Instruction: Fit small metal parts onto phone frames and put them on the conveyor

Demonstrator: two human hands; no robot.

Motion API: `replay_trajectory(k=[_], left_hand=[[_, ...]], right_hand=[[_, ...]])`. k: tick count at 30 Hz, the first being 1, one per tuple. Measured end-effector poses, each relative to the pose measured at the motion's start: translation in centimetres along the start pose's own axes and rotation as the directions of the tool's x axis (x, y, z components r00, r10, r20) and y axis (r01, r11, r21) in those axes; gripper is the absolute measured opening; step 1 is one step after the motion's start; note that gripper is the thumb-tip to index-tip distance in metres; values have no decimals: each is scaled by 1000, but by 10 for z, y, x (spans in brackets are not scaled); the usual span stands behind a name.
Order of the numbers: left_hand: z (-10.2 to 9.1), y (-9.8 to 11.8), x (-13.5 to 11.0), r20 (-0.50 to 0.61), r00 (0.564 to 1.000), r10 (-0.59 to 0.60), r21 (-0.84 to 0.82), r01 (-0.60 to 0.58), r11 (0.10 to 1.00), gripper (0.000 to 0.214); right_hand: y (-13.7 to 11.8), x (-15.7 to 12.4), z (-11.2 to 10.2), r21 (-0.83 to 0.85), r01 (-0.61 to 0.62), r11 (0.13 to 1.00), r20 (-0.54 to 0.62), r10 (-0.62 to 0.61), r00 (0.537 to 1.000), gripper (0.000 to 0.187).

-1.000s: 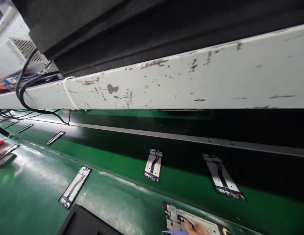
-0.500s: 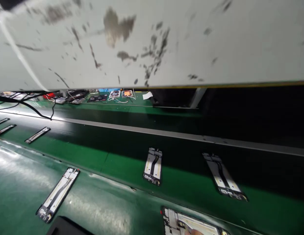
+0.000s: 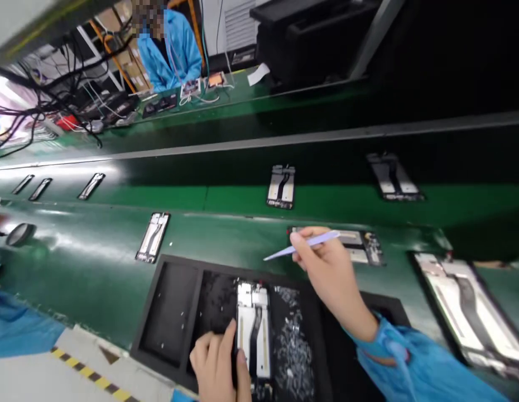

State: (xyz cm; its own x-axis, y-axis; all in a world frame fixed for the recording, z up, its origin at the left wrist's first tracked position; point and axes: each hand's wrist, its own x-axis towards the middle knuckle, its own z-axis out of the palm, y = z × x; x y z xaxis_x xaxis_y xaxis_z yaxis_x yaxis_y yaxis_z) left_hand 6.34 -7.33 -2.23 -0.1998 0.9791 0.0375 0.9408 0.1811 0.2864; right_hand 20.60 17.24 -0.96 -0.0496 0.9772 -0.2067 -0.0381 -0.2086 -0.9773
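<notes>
A phone frame point(image 3: 253, 329) with a black flex cable lies in the middle of a black tray point(image 3: 171, 312) near the bench's front edge. My left hand point(image 3: 220, 365) rests on the tray with its thumb and fingers closed on the frame's left edge. My right hand point(image 3: 330, 273) hovers above and to the right, pinching a pale lilac plastic pick point(image 3: 301, 245) whose tip points left. Behind that hand another phone frame point(image 3: 362, 245) lies on the green bench.
Several phone frames lie on the green conveyor belt point(image 3: 243, 198), among them one frame point(image 3: 280, 187) in the middle and another point(image 3: 153, 237) at left. A larger frame point(image 3: 464, 304) sits at right. A person in a blue coat point(image 3: 169, 44) works across the line, with cables nearby.
The camera has tilted down, away from the white overhead beam. The black tray, both hands and the person opposite have come into view; earlier only my right hand's fingertips showed at the bottom edge.
</notes>
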Motion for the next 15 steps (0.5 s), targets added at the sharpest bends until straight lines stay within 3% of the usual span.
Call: replay_trajectory(k=[3,8,12,15], left_hand=[[3,0,-9,3,999,-46,-45,46,998,67],[-7,-8,-2,10,995,104,-92,-102,991,63],[-17,-20,-7,-7,988,155,-48,-155,987,58],[-33,-31,7,-21,976,218,31,-218,976,48]], right_hand=[[7,-26,0,-15,7,1000,45,-6,999,56],[20,-66,2,-75,106,992,28,-104,994,56],[26,-70,4,-130,139,982,25,-137,990,59],[30,-68,5,-163,135,977,36,-131,991,61]])
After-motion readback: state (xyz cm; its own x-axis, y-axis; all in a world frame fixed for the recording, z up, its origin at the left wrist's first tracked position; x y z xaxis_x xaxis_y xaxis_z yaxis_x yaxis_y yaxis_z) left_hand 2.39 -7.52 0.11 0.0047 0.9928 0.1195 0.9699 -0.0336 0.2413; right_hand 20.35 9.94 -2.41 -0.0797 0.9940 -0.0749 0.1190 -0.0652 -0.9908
